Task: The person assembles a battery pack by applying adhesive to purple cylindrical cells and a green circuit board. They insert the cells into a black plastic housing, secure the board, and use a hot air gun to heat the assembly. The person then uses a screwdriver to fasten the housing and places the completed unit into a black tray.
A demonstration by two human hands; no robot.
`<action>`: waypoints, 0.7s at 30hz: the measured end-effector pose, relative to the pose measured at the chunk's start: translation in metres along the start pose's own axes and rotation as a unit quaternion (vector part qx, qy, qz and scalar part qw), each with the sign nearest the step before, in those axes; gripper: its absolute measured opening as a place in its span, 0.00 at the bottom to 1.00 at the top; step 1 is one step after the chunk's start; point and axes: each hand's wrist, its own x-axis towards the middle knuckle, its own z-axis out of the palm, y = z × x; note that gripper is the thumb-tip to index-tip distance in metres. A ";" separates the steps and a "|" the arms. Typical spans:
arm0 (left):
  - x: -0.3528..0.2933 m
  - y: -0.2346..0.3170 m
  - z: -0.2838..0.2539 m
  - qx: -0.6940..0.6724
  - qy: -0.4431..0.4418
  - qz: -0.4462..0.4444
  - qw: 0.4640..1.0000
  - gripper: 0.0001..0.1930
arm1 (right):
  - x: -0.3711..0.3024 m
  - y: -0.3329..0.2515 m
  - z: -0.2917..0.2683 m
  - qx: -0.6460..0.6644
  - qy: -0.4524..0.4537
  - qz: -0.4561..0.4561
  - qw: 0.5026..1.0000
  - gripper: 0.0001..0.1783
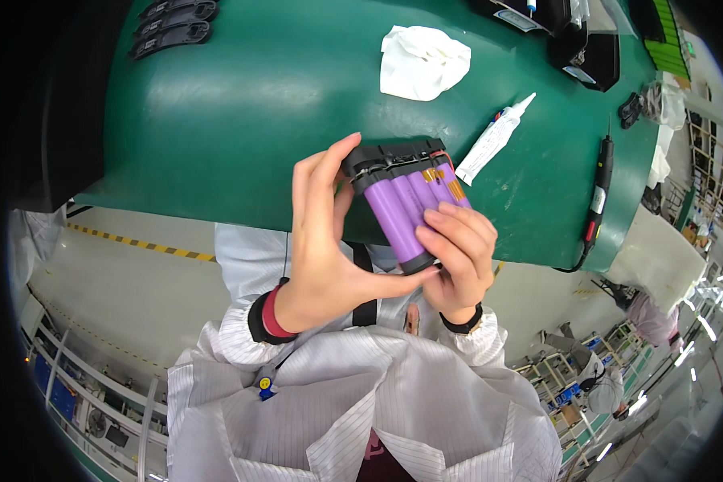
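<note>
Gripping a purple battery pack (390,215) above the near edge of the green table (233,145): left hand (321,237) spanning the pack lengthwise, right hand (462,255) clasping its near end; a white tube (494,145) lies farther in.

The cells (384,215) wear a smooth purple plastic skin with a soft sheen, and the frame (394,153) capping them looks like matt black plastic. The amber tape (456,189) on them is thin and film-like. The green tabletop (241,120) is smooth, with a satin glare. On it, the wipe (424,64) is matt and crumpled, paper or cloth, hard to tell which. The tube (494,145) looks smooth; the bin (594,68) is dark plastic. The coat (321,386) is thin, creased, finely striped cloth with a faint sheen.
</note>
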 end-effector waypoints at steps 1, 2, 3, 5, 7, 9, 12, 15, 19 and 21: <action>-0.002 0.002 0.003 -0.005 0.016 -0.017 1.000 0.64 | 0.009 0.003 -0.001 -0.002 0.002 -0.024 1.000 0.20; -0.002 0.004 0.007 -0.046 0.032 -0.039 0.998 0.61 | 0.018 0.006 -0.002 -0.004 0.004 -0.048 0.999 0.20; -0.001 0.003 0.008 -0.082 0.042 -0.046 0.995 0.61 | 0.027 0.009 -0.003 -0.007 0.007 -0.072 0.997 0.20; 0.002 -0.005 0.007 -0.155 0.056 -0.062 0.984 0.61 | 0.047 0.003 -0.006 0.011 0.004 -0.049 0.999 0.22; 0.005 -0.005 0.002 -0.194 0.067 -0.038 0.978 0.49 | 0.062 0.000 -0.008 0.065 0.001 0.022 0.998 0.23; 0.006 -0.008 -0.001 -0.238 0.089 -0.045 0.966 0.38 | 0.070 0.002 -0.009 0.115 -0.008 0.064 0.991 0.24; 0.009 -0.005 -0.006 -0.291 0.134 -0.114 0.940 0.22 | 0.078 0.009 -0.009 0.177 -0.013 0.092 0.980 0.25; 0.009 -0.020 -0.008 -0.242 0.114 -0.049 0.962 0.17 | 0.083 0.013 -0.006 0.181 -0.016 0.094 0.979 0.25; 0.012 -0.027 -0.008 -0.285 0.119 -0.043 0.950 0.17 | 0.092 0.010 -0.004 0.151 -0.027 0.108 0.982 0.26; 0.012 -0.029 -0.010 -0.318 0.101 -0.061 0.941 0.18 | 0.097 0.003 0.000 0.138 -0.021 0.124 0.982 0.26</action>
